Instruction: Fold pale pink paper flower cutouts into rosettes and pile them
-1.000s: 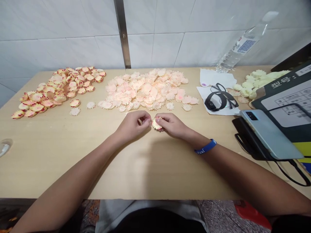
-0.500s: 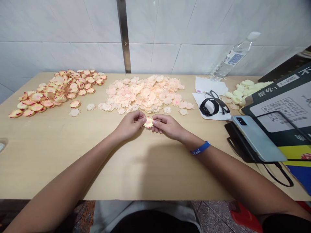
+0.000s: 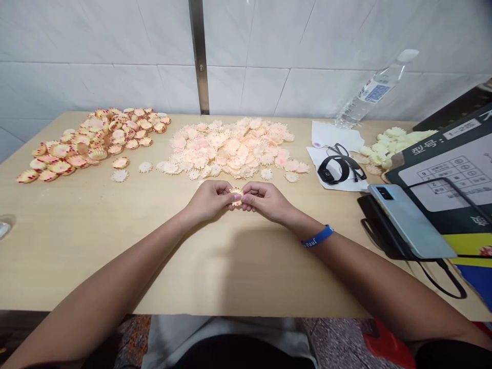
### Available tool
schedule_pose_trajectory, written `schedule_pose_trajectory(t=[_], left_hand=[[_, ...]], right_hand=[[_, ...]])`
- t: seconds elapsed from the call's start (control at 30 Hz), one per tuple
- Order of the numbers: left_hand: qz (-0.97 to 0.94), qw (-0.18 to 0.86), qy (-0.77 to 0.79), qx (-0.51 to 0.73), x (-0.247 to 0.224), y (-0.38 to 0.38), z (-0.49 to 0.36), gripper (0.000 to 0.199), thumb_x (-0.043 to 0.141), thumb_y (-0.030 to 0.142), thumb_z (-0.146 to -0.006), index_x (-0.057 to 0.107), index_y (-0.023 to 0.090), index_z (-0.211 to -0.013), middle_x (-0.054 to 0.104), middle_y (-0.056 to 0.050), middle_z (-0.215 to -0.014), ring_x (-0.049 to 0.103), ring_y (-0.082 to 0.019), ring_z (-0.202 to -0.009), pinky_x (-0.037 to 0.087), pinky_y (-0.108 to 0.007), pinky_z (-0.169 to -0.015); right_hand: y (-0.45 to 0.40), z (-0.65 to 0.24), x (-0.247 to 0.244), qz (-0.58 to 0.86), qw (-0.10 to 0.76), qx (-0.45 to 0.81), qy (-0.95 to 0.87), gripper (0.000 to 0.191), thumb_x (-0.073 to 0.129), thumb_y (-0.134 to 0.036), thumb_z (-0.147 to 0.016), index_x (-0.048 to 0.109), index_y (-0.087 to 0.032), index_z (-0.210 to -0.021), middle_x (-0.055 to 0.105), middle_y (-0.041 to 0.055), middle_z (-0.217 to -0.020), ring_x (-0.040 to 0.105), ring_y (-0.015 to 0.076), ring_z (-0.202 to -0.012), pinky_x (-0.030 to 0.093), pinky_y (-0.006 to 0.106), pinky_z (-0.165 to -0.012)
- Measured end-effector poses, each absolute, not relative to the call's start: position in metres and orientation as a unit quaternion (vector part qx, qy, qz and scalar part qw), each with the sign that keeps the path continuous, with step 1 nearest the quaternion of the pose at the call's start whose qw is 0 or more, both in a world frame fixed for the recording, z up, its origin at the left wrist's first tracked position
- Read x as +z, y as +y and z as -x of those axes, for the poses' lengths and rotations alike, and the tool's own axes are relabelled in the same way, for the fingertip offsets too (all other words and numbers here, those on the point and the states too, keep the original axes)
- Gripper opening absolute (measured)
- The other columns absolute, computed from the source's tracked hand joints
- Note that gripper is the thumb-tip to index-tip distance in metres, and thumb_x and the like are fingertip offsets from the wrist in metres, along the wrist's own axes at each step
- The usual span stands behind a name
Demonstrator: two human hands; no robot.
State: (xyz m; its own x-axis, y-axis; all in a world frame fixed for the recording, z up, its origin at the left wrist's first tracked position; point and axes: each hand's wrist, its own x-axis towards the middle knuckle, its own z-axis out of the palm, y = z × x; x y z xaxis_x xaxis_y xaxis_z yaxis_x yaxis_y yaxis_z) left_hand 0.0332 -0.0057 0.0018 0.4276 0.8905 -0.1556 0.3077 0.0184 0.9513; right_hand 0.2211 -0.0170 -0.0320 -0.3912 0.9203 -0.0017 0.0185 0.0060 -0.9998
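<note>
Between my two hands is a small cream flower-shaped piece (image 3: 237, 191) with red-tipped edges, largely covered by my thumbs. My left hand (image 3: 212, 200) pinches its left side, and my right hand (image 3: 266, 201) pinches its right side; the thumbs nearly meet over it. Just beyond the hands lies a wide heap of pale pink scalloped pieces (image 3: 230, 146). To the left is a pile of red-edged cream pieces (image 3: 80, 141), with a few loose ones (image 3: 120, 162) beside it.
At the right are white paper (image 3: 319, 134), black glasses and a band (image 3: 333, 169), a leaning bottle (image 3: 374, 89), pale green pieces (image 3: 392, 146), a phone (image 3: 417, 223) with a cable, and a dark printed box (image 3: 453, 174). A tiled wall backs the table (image 3: 115, 246).
My hands have come closer together, and the thumbs now cover more of the flower-shaped piece. The whole view has shifted slightly.
</note>
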Motion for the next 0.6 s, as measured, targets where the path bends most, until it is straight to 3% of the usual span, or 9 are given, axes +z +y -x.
schedule_pose_trajectory(t=[0.43, 0.6], left_hand=[[-0.646, 0.557, 0.445, 0.274, 0.0064, -0.0079, -0.035, 0.028, 0.066, 0.04, -0.075, 0.062, 0.014, -0.065, 0.065, -0.005, -0.064, 0.059, -0.015, -0.062, 0.045, -0.027, -0.061], [-0.646, 0.517, 0.473, 0.302, 0.0029, -0.0075, -0.035, 0.032, 0.066, 0.044, -0.076, 0.055, 0.016, -0.064, 0.061, -0.001, -0.059, 0.054, -0.013, -0.058, 0.04, -0.025, -0.058]], right_hand=[[-0.0186, -0.2211, -0.028, 0.417, 0.38, 0.547, -0.619, 0.039, 0.072, -0.054, -0.077, 0.059, -0.017, -0.074, 0.06, 0.0, -0.062, 0.054, 0.0114, -0.058, 0.045, 0.025, -0.056], [-0.0194, -0.2197, -0.0267, 0.412, 0.372, 0.554, -0.62, 0.036, 0.071, -0.051, -0.077, 0.059, -0.017, -0.076, 0.059, 0.0001, -0.065, 0.056, 0.0123, -0.06, 0.046, 0.026, -0.059]])
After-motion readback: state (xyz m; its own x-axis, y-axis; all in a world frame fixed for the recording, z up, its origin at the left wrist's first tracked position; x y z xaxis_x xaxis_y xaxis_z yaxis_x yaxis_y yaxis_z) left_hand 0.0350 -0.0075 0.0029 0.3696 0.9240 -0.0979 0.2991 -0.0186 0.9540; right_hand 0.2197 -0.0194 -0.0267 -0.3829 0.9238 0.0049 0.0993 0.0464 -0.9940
